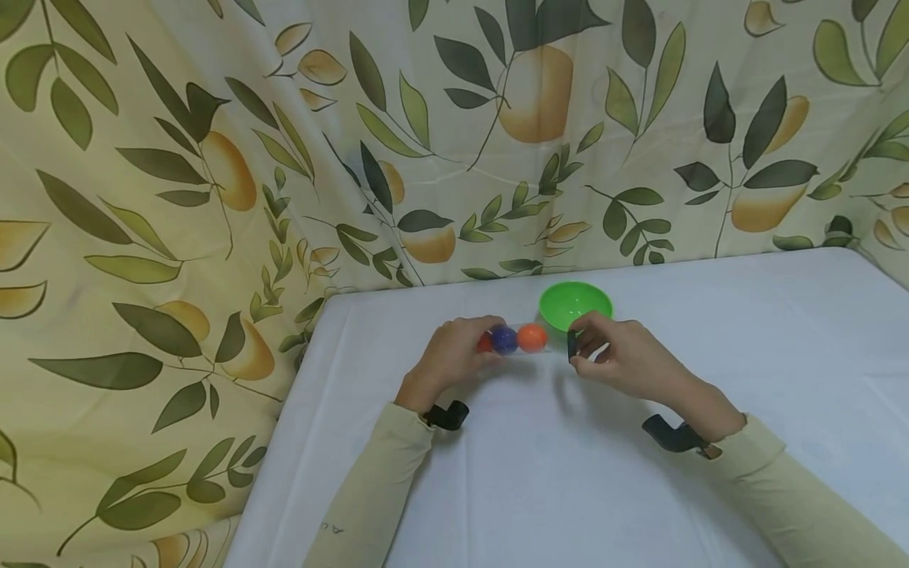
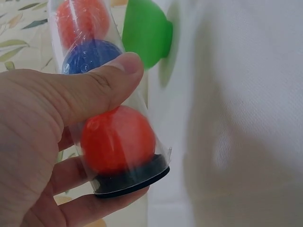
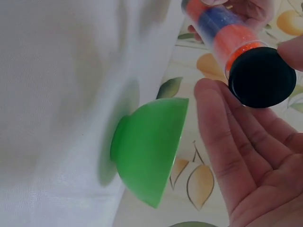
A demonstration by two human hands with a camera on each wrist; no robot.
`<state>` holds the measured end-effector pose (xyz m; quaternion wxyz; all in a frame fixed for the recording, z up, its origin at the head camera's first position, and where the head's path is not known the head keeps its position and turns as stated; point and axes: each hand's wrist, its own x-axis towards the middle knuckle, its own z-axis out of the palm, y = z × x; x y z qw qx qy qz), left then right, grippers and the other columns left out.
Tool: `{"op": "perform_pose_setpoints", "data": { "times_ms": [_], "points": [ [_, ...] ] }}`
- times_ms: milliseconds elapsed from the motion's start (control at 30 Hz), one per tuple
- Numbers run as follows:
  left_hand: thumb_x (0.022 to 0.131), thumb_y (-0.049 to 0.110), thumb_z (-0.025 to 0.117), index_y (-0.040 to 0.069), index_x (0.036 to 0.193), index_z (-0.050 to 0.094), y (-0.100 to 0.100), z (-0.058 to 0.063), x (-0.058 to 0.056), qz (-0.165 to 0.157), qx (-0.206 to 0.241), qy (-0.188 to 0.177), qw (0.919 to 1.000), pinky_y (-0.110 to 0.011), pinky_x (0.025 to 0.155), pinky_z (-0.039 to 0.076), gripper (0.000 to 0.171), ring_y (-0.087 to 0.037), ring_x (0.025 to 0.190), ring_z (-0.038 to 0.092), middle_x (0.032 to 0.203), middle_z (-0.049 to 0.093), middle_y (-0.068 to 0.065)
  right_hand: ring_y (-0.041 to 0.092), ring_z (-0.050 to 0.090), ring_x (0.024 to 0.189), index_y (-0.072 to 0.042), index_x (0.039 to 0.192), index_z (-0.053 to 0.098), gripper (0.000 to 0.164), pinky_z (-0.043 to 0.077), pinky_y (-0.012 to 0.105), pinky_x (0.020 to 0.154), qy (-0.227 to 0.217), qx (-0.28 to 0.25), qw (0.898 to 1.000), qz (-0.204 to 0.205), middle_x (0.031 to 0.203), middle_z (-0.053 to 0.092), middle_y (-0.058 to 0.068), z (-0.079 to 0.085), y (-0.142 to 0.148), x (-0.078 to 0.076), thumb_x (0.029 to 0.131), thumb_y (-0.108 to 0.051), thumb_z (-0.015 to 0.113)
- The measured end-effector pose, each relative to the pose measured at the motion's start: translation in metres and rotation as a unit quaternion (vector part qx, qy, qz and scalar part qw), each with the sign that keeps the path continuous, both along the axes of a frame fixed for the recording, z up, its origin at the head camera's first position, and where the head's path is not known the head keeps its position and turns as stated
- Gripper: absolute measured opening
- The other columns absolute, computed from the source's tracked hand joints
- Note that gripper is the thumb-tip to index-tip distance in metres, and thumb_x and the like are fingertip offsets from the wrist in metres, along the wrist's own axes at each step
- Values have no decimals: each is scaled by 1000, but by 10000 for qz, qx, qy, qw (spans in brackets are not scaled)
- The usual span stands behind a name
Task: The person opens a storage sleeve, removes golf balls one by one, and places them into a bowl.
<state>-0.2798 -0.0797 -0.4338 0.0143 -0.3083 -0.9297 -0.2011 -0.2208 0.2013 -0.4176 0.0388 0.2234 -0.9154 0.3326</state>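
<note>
My left hand (image 1: 454, 347) grips a clear plastic tube (image 2: 136, 101) round its body, thumb across the front. Inside the tube are an orange ball (image 1: 532, 338), a blue ball (image 1: 504, 340) and a red ball (image 2: 118, 140). A black end piece (image 2: 132, 182) closes the tube's near end, beside the red ball. Between thumb and fingers, my right hand (image 1: 628, 355) pinches a round black cap (image 3: 262, 78). In the head view a small gap shows between that cap and the tube's far end. Both hands are above the table.
A green bowl (image 1: 575, 304) stands upright on the white-covered table (image 1: 540, 473), just behind the hands and near the back edge. A curtain (image 1: 454, 158) with leaves and fruit printed on it hangs behind and to the left. Black wrist mounts (image 1: 671, 435) sit on both wrists.
</note>
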Motion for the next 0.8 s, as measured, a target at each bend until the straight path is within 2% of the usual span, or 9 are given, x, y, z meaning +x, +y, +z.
{"op": "perform_pose_setpoints", "data": {
  "times_ms": [267, 433, 633, 800],
  "points": [
    [84, 22, 85, 17, 129, 67, -3, -2, -4, 78, 147, 16, 9999, -37, 89, 55, 49, -18, 103, 71, 120, 75, 0, 21, 73, 95, -3, 117, 58, 40, 59, 25, 73, -512, -94, 9986, 40, 99, 75, 5, -5, 0, -1, 83, -10, 78],
    [84, 24, 85, 18, 131, 66, -4, -2, -5, 153, 172, -18, 9997, -37, 90, 55, 51, -18, 106, 71, 122, 75, 0, 20, 71, 95, -3, 116, 59, 40, 58, 26, 74, -867, -56, 9962, 76, 101, 74, 5, -12, -2, -4, 82, -11, 79],
    [84, 24, 85, 21, 134, 64, -4, 0, -4, 231, 173, -50, 9996, -36, 91, 55, 54, -18, 105, 71, 124, 74, 0, 15, 67, 85, -2, 117, 62, 42, 55, 25, 70, -993, 174, 9948, 109, 94, 72, 3, -20, -3, -7, 81, -14, 82],
    [85, 23, 85, 23, 135, 63, -5, 0, -3, 255, 162, -66, 9995, -37, 90, 55, 55, -19, 103, 70, 123, 75, -1, 18, 69, 88, 3, 120, 60, 46, 57, 28, 72, -1147, 206, 9930, 171, 98, 73, 9, -23, -4, -8, 80, -8, 80]
  ]
}}
